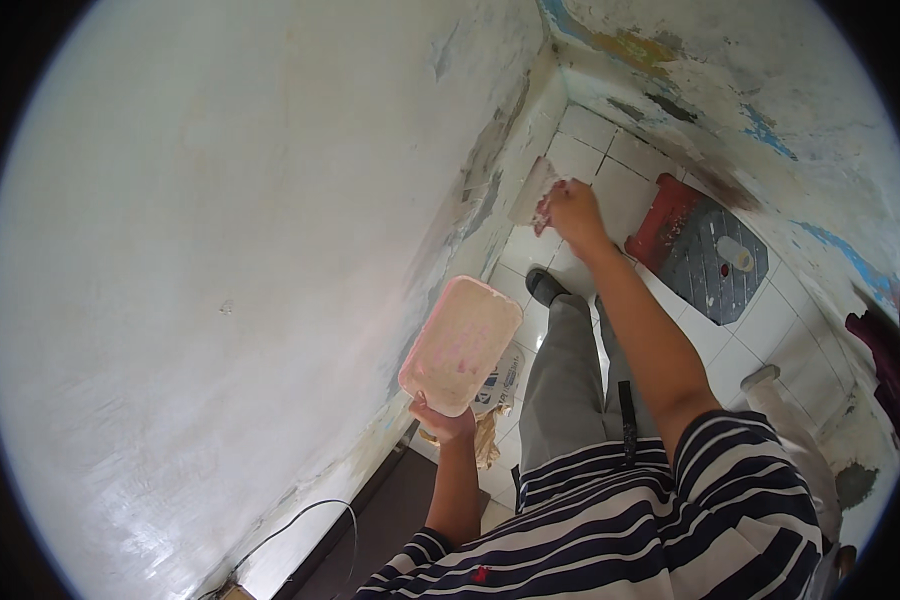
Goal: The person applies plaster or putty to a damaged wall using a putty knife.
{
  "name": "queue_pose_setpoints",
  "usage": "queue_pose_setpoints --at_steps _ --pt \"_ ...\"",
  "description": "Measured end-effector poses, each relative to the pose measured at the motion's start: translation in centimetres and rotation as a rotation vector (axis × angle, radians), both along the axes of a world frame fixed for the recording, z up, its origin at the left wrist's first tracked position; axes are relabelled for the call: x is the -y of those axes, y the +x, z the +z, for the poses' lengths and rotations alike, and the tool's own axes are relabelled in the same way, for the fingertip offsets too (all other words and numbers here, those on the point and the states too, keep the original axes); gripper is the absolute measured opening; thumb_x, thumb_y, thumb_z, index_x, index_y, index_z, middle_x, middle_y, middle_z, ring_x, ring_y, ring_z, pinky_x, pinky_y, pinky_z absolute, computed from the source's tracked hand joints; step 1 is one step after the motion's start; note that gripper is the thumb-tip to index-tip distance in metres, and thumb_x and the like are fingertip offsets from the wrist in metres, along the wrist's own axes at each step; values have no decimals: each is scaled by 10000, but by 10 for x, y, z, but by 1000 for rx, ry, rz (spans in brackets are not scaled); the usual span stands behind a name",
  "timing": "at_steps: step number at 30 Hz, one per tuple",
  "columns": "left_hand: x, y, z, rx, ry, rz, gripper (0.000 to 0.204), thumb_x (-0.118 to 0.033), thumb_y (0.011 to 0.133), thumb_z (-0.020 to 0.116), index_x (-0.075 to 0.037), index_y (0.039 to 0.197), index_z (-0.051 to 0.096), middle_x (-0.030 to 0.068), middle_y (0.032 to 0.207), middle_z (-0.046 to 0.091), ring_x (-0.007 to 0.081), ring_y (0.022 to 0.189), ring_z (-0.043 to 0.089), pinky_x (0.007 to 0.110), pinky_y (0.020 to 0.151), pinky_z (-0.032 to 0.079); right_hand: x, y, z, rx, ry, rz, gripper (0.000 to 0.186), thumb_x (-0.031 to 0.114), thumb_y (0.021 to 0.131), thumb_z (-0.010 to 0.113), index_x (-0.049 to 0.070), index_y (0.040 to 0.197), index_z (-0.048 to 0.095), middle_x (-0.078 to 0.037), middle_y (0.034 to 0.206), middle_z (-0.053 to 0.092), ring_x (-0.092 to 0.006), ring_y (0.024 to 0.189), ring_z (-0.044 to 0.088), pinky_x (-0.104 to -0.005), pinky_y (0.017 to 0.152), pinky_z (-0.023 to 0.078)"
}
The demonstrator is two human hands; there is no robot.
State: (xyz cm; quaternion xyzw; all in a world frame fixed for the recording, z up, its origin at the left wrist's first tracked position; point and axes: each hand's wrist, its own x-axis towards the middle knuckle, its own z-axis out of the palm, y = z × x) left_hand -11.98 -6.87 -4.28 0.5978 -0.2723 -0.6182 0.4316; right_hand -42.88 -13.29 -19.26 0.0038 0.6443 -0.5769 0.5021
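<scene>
My left hand (442, 420) grips a shallow pink rectangular tray (462, 345) by its near end. Pale paste is smeared over the inside of the tray, with pinkish patches. Farther off, my right arm reaches out toward the foot of the left wall. A wide putty knife (533, 190), its blade pale and smeared, is held in my right hand (574, 212); the fingers are closed round its handle, slightly blurred. The blade is close to the lower wall, but I cannot tell whether it touches.
A red and grey step stool (705, 255) stands on white floor tiles, with a small pale cylindrical object (734, 254) on it. Below the tray lie a printed bag (502, 378) and crumpled brown paper (487, 440). A cable (315, 507) loops near a dark panel (395, 515). The walls are patched and peeling.
</scene>
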Motion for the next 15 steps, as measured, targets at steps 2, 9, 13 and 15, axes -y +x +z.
queue_pose_setpoints --at_steps 2,9,13,15 --pt "-1 2 -3 -17 6 3 664 -469 872 413 -114 1434 414 90 1441 470 323 1364 415 521 1114 342 21 24 -28 -499 182 142 241 141 894 522 -62 801 611 -275 862 660 -442 798 650 -492 747 532" --pt "-4 11 3 -91 -50 -40 665 -468 869 431 -116 1434 414 91 1440 472 330 1355 422 525 1110 347 74 49 35 -313 12 363 216 125 902 507 -67 920 604 -211 835 656 -282 750 670 -384 685 530" --pt "1 16 9 -65 -7 -4 660 -464 872 426 -119 1435 413 91 1439 472 327 1356 420 528 1113 345 -1 39 88 -17 -366 67 157 45 926 452 -34 932 587 -99 766 626 -172 671 618 -328 600 512" --pt "2 17 13 -81 -14 -18 658 -460 875 424 -116 1435 412 92 1432 477 327 1352 425 527 1118 342 -18 35 71 37 -189 41 165 80 892 475 -30 874 597 -175 777 633 -298 689 625 -407 671 518"
